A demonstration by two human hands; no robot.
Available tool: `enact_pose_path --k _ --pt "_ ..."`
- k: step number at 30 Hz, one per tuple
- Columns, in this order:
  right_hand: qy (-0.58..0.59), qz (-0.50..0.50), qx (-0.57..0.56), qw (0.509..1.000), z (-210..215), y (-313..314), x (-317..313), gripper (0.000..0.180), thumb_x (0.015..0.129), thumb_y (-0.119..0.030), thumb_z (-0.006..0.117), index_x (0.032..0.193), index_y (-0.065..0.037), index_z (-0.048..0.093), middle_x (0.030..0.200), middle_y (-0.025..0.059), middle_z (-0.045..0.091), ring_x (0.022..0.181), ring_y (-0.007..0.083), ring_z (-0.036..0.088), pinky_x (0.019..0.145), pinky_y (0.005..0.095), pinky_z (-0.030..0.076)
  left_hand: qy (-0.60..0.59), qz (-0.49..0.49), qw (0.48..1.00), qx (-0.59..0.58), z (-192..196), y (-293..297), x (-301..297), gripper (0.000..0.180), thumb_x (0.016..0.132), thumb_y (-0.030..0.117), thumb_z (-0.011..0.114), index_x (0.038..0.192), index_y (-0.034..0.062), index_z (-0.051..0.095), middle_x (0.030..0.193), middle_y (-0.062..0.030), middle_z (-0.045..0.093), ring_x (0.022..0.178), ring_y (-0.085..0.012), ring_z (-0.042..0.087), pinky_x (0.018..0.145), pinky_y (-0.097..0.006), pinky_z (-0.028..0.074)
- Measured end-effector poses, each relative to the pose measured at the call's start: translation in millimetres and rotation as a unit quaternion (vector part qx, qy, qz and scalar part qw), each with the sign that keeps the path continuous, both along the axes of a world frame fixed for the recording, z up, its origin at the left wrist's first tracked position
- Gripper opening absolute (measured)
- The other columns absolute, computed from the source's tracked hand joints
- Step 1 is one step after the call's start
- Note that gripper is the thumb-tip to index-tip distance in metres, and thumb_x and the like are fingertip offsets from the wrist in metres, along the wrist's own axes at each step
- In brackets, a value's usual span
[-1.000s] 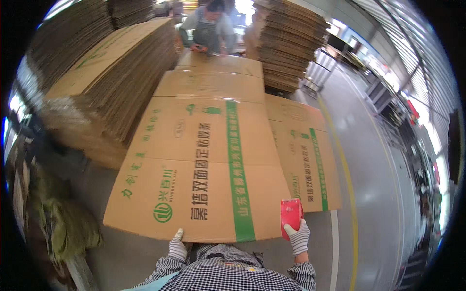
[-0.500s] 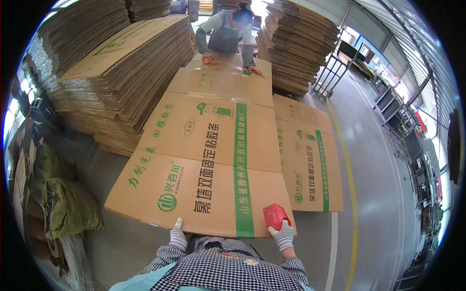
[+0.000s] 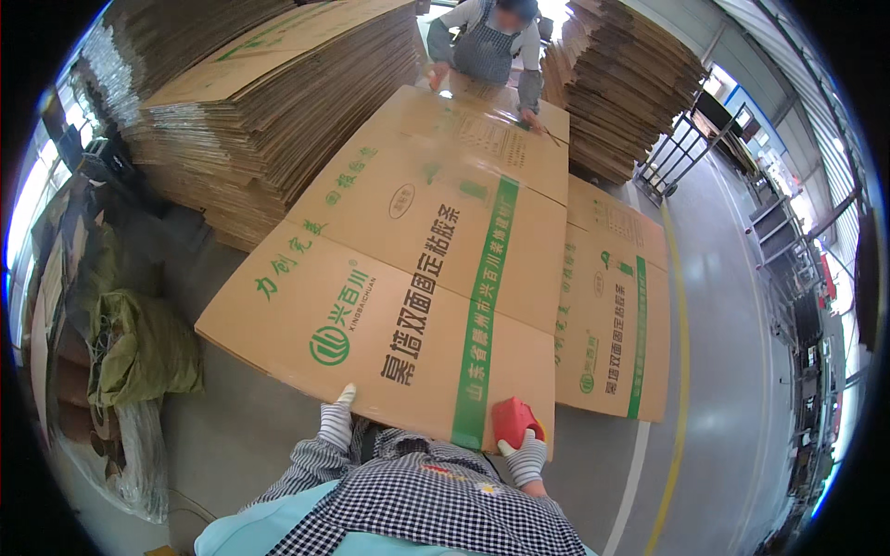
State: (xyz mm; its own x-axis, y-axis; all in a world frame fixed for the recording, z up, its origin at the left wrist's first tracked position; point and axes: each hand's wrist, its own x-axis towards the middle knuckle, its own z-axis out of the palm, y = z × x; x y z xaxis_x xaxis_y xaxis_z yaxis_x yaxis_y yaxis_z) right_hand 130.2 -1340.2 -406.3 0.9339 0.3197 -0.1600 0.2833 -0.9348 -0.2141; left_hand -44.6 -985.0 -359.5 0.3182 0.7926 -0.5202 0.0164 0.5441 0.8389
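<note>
A large flat brown cardboard sheet (image 3: 371, 269), printed in green and black, stretches away in front of me. At its near edge, my left hand (image 3: 337, 414), in a striped glove, grips the board with the thumb on top; the other fingers are hidden beneath. My right hand (image 3: 525, 456), also gloved, is closed on a red hollow plastic piece (image 3: 515, 422) at the near right corner; its exact kind is unclear. Across the sheet a co-worker (image 3: 487, 42) has a hand (image 3: 531, 120) on the far right part, and the other hand is at the far left.
Another printed cardboard sheet (image 3: 616, 324) lies lower on the right. Tall cardboard stacks stand at the left (image 3: 306, 102) and far right (image 3: 621, 93). A green woven sack (image 3: 144, 347) sits on the left floor. Beyond the yellow floor line (image 3: 681, 324) is a metal cart (image 3: 681, 153).
The view has shifted, and the cardboard sheet appears more slanted. The red piece has turned in my right hand, showing its hollow side. My left hand keeps the near edge.
</note>
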Motion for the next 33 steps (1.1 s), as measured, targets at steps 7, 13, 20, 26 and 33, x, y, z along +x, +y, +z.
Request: enact_pose_path --k 7,13,20,26,33 --pt "0.019 -0.008 0.036 0.999 16.1 4.7 8.5 0.07 0.064 -0.051 0.079 0.102 0.002 0.057 0.081 0.0241 0.064 0.079 0.0427 0.062 0.076 0.0505 0.049 -0.066 0.008 0.994 -0.082 -71.1 25.5 -32.1 0.043 0.094 0.023 0.061 0.129 0.0 0.051 0.121 -0.0157 0.061 0.106 -0.0282 0.061 0.092 -0.041 0.052" --pt "0.092 -0.091 0.221 0.967 63.6 47.8 69.7 0.069 0.067 -0.035 0.084 0.117 0.005 0.056 0.101 0.0223 0.068 0.089 0.0332 0.066 0.081 0.04 0.053 -0.106 -0.073 0.991 -0.028 -132.6 52.3 -17.8 0.04 0.092 -0.001 0.051 0.132 0.0077 0.053 0.12 -0.0193 0.062 0.107 -0.0281 0.062 0.095 -0.038 0.05" --pt "0.11 -0.114 0.264 0.951 111.8 119.4 74.3 0.055 0.072 -0.026 0.082 0.113 0.002 0.058 0.097 0.0166 0.069 0.088 0.0264 0.067 0.08 0.0375 0.053 -0.136 -0.11 0.976 -0.129 -251.4 128.7 89.6 0.049 0.095 0.03 0.061 0.134 0.005 0.048 0.126 -0.0114 0.06 0.12 -0.0274 0.053 0.101 -0.043 0.046" --pt "0.104 -0.174 0.232 0.951 129.1 95.1 28.0 0.051 0.072 -0.025 0.082 0.111 -0.001 0.06 0.095 0.0115 0.069 0.085 0.0211 0.066 0.078 0.0346 0.054 -0.108 -0.059 0.99 -0.07 -329.5 160.8 208.4 0.049 0.095 0.034 0.06 0.136 0.0096 0.047 0.128 -0.0066 0.06 0.119 -0.024 0.054 0.102 -0.039 0.045" --pt "0.064 -0.298 0.182 0.935 116.5 30.6 -50.5 0.048 0.071 -0.026 0.081 0.107 -0.002 0.061 0.093 0.0136 0.07 0.084 0.0235 0.067 0.077 0.0355 0.054 -0.197 0.02 0.928 -0.314 -190.1 123.8 225.2 0.05 0.088 0.009 0.064 0.136 0.0075 0.048 0.124 -0.0131 0.059 0.106 -0.0215 0.059 0.097 -0.031 0.048"
